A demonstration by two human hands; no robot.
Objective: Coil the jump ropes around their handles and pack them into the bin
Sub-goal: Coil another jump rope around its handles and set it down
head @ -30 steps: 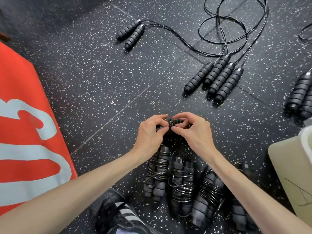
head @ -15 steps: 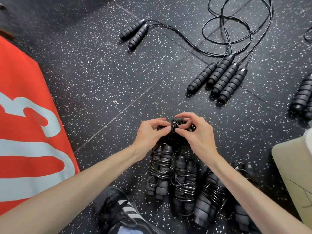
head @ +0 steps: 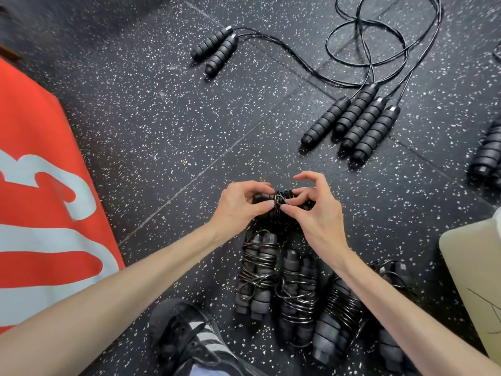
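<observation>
You're on a gym floor: black speckled rubber tiles (head: 168, 137), with an orange-and-white mat (head: 40, 199) left of them and jump ropes (head: 352, 123) lying on them

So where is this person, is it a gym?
Probably a gym or exercise room. The floor is black speckled rubber in big tiles, like gym matting, many jump ropes lie on it, and a red mat with white lettering lies alongside.

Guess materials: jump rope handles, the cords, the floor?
Handles: look like matte black foam, with soft-looking ribbed segments; short pale caps at the cord ends, metal or plastic. Cords: thin, glossy black, holding springy loops, probably plastic-coated cable. Floor: dark tiles with white flecks and visible seams, likely rubber gym flooring.
</observation>
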